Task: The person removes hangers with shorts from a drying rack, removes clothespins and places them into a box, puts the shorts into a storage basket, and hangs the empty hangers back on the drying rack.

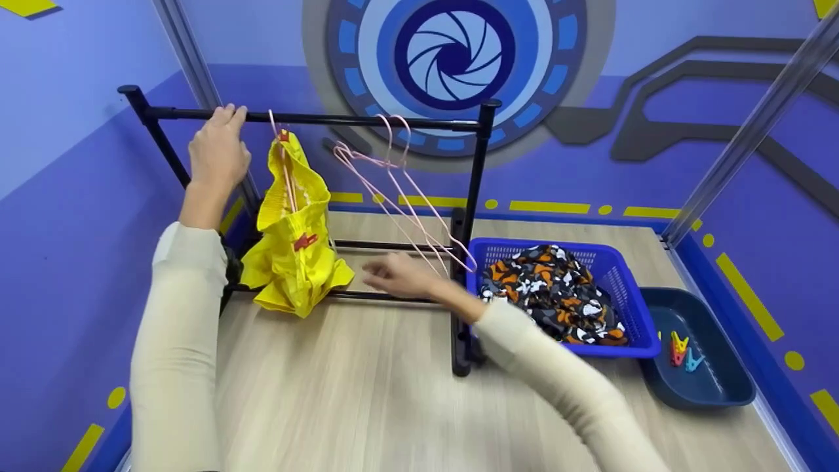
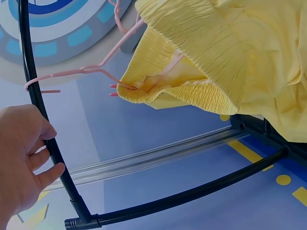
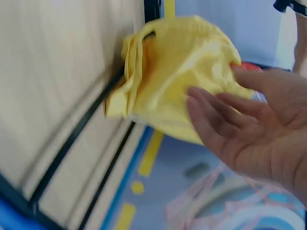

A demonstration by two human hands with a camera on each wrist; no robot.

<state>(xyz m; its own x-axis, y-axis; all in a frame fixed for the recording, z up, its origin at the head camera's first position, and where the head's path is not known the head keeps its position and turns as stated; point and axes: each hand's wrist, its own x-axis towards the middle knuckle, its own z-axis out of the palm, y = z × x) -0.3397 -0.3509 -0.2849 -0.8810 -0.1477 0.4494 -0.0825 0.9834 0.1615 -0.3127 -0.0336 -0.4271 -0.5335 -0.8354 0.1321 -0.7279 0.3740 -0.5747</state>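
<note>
My left hand (image 1: pixel 219 147) grips the black top rail (image 2: pixel 45 115) of a clothes rack near its left end, fingers bent over the bar. Just right of it, yellow shorts (image 1: pixel 295 223) with an elastic waistband hang from a pink hanger (image 2: pixel 86 71). Red clothespins (image 1: pixel 305 242) show on the waistband. My right hand (image 1: pixel 400 274) is in the air right of the shorts, holding nothing, its fingers loosely bent. In the right wrist view this hand (image 3: pixel 249 124) is blurred and overlaps the shorts.
Bare pink hangers (image 1: pixel 393 164) hang at the rail's right side. A blue basket (image 1: pixel 645 337) with a patterned black, orange and white cloth (image 1: pixel 557 295) stands right of the rack. Beyond it, a dark tray (image 1: pixel 714 387) holds several coloured clothespins (image 1: pixel 678 347).
</note>
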